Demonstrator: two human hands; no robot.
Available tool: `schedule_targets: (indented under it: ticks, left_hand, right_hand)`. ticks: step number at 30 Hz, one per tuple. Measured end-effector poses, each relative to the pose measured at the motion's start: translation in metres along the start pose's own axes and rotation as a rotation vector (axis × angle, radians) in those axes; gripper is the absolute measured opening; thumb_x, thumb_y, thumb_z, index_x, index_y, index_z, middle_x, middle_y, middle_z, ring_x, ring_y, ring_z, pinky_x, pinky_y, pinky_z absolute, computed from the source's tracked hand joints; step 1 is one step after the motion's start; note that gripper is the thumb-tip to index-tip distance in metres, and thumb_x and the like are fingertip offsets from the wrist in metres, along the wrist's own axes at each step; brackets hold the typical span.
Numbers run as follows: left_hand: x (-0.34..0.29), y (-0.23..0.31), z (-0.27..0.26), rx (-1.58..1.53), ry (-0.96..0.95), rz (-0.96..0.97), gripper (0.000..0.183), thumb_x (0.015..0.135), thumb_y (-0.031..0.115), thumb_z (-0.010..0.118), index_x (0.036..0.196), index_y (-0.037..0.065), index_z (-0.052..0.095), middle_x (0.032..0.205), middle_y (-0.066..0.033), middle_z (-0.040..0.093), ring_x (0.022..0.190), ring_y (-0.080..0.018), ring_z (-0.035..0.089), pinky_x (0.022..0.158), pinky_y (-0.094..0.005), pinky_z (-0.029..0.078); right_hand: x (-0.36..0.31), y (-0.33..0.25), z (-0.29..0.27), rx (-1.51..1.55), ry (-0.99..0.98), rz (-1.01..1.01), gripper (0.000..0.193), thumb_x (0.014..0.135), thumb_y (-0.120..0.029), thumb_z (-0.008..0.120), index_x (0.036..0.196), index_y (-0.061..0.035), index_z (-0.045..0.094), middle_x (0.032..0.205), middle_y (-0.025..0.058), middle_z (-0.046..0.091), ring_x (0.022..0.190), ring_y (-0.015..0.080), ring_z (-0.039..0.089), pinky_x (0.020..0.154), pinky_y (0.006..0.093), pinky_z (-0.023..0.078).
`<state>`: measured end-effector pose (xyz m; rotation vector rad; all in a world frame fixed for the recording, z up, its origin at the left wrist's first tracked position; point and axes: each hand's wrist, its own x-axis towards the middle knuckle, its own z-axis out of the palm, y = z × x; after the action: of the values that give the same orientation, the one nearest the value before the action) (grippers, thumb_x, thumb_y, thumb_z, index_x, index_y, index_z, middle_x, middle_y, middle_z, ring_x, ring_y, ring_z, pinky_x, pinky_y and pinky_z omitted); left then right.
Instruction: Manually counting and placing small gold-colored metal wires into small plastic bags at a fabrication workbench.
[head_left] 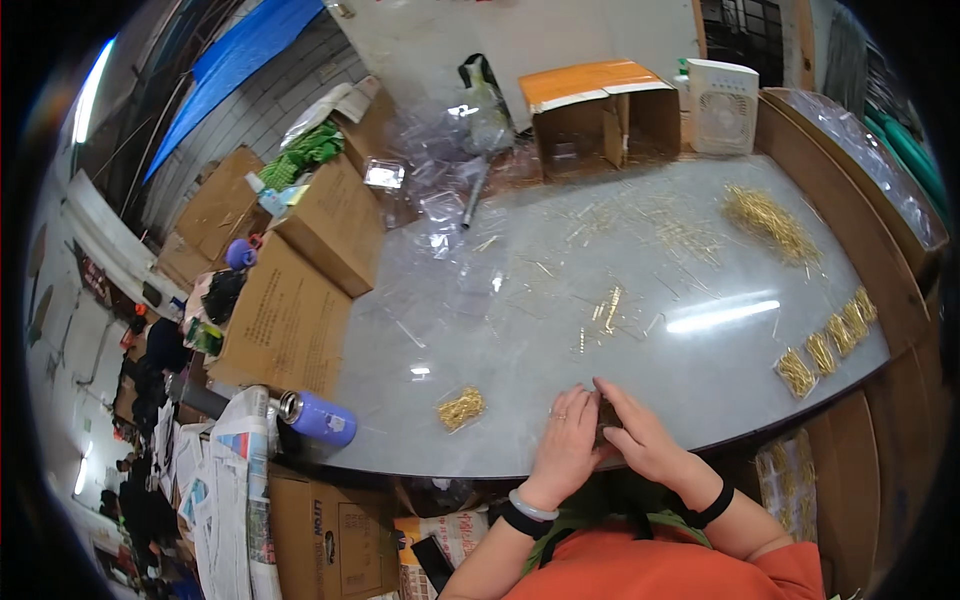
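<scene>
My left hand and my right hand meet at the near edge of the table, palms turned toward each other. Between them is a small, dark gold-brown pack, mostly hidden by my fingers. Left of my hands lies a small clear pack of gold wire pieces. Just beyond my fingertips, loose gold pieces are scattered, some of them lined up in short rows. To the right, several filled packs stand in a row along the table's edge.
A heap of gold wire pieces lies at the far right. Clear plastic boxes pile up at the far left. A purple bottle lies by the left edge. Cardboard boxes, an open orange-topped box and a white fan border the table.
</scene>
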<state>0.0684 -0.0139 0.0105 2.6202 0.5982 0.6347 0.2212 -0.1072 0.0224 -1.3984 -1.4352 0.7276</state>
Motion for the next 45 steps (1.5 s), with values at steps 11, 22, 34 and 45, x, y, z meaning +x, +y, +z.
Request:
schedule_targets:
  ticks: [11,22,34,45]
  left_hand:
    - [-0.004,-0.008,-0.025,-0.200,-0.005,-0.002,0.104,0.072,0.027,0.089,0.154,-0.002,0.032,0.152,-0.0230,0.037,0.142,-0.0424,0.036,0.117,-0.0481,0.036]
    - [-0.012,-0.006,-0.040,-0.052,-0.037,-0.224,0.068,0.073,0.021,0.087,0.132,0.001,0.061,0.127,-0.0192,0.058,0.115,-0.0409,0.057,0.098,-0.0464,0.048]
    - [-0.013,-0.001,-0.038,-0.068,0.097,-0.154,0.062,0.075,0.017,0.086,0.131,0.001,0.062,0.128,-0.0189,0.060,0.118,-0.0389,0.054,0.102,-0.0446,0.044]
    - [-0.008,0.012,-0.015,-0.070,0.128,-0.262,0.042,0.082,0.008,0.080,0.121,0.000,0.065,0.104,-0.0155,0.061,0.087,-0.0307,0.065,0.076,-0.0383,0.053]
  right_hand:
    - [0.013,-0.004,-0.041,-0.615,-0.257,-0.262,0.084,0.085,-0.041,0.076,0.149,0.0001,0.041,0.152,0.0208,0.046,0.145,0.0399,0.038,0.121,0.0515,0.030]
    - [0.005,0.006,-0.021,-0.477,-0.132,-0.273,0.062,0.084,-0.027,0.079,0.136,-0.0042,0.054,0.138,0.0156,0.056,0.131,0.0365,0.051,0.110,0.0472,0.042]
    - [0.008,-0.002,-0.038,-0.710,-0.019,-0.314,0.077,0.076,-0.042,0.083,0.138,-0.0066,0.054,0.139,0.0124,0.054,0.130,0.0329,0.049,0.108,0.0507,0.039]
    - [0.008,0.011,-0.028,-0.596,-0.069,-0.251,0.042,0.085,-0.024,0.076,0.120,-0.0056,0.061,0.118,0.0117,0.059,0.114,0.0323,0.055,0.099,0.0411,0.046]
